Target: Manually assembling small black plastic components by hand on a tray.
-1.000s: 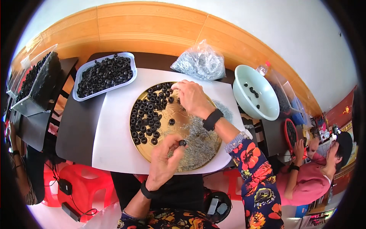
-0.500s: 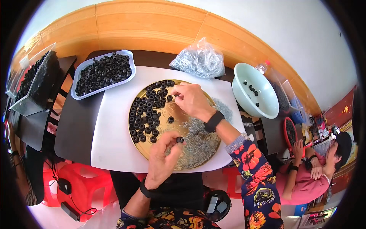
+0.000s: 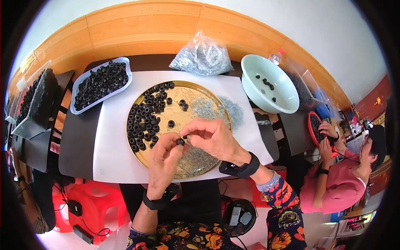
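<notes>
My left hand point(image 3: 163, 158) pinches a small black ring-shaped piece point(image 3: 180, 141) between thumb and fingertips, over the near part of a round gold tray point(image 3: 177, 89). Fingertips of my right hand point(image 3: 216, 139) are closed right beside that piece. A dark bit shows between them, too small to make out. Many black ring-shaped pieces point(image 3: 143, 121) lie on the tray's left half, and a lone black piece point(image 3: 171, 123) sits just beyond my hands. Small silvery metal bits point(image 3: 198, 162) cover the tray's near right part, partly hidden by my right hand.
A white sheet point(image 3: 110, 137) lies under the tray. Behind stand a pale blue tub point(image 3: 128, 79) of black pieces, a clear bag point(image 3: 204, 58) of silvery bits and a pale green basin point(image 3: 260, 98) with several black pieces. A co-worker in pink point(image 3: 333, 187) sits at right.
My right hand has come back from the far part of the tray to meet my left hand. The view has shifted a little. The co-worker's hands have moved to the red basket.
</notes>
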`<control>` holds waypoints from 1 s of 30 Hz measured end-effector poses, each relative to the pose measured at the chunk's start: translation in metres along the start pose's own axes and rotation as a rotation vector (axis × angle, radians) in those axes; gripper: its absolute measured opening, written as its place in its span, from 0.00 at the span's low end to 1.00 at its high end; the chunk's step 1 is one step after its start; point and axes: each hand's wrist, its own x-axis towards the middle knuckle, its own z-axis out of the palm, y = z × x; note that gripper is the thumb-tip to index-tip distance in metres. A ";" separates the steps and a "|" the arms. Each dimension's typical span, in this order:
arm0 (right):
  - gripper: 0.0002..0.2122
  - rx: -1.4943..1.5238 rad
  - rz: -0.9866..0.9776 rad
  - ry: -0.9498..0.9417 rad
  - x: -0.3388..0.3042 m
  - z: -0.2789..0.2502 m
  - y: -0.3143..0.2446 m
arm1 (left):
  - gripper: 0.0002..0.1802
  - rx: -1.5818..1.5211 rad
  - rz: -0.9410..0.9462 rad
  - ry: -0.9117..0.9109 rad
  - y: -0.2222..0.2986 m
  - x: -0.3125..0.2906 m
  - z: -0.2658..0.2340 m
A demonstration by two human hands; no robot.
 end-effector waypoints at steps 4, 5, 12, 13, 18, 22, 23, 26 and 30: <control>0.08 0.021 -0.074 -0.002 -0.005 0.002 0.005 | 0.09 0.048 0.021 -0.020 0.002 0.001 0.000; 0.08 0.023 -0.074 -0.003 -0.005 0.002 0.005 | 0.10 0.044 0.010 -0.022 0.003 0.002 0.000; 0.09 0.071 -0.013 -0.010 -0.004 0.007 0.004 | 0.09 0.010 -0.033 -0.004 0.004 0.002 -0.001; 0.09 0.091 -0.013 -0.016 -0.003 0.007 0.004 | 0.09 0.002 -0.021 -0.009 0.003 0.002 -0.002; 0.08 0.025 -0.091 0.035 0.001 0.007 0.007 | 0.09 0.011 -0.028 -0.001 0.004 0.002 -0.003; 0.07 -0.102 -0.219 0.052 0.001 0.010 0.005 | 0.09 -0.001 0.002 -0.012 -0.001 0.002 -0.005; 0.07 -0.101 -0.218 0.050 0.001 0.011 0.004 | 0.09 0.016 0.000 -0.020 -0.003 0.003 -0.006; 0.07 -0.082 -0.213 0.052 0.001 0.014 0.005 | 0.09 0.007 0.015 -0.021 0.001 0.003 -0.005; 0.08 0.001 -0.116 0.104 -0.001 0.016 0.008 | 0.09 -0.053 -0.013 -0.010 0.003 0.003 -0.003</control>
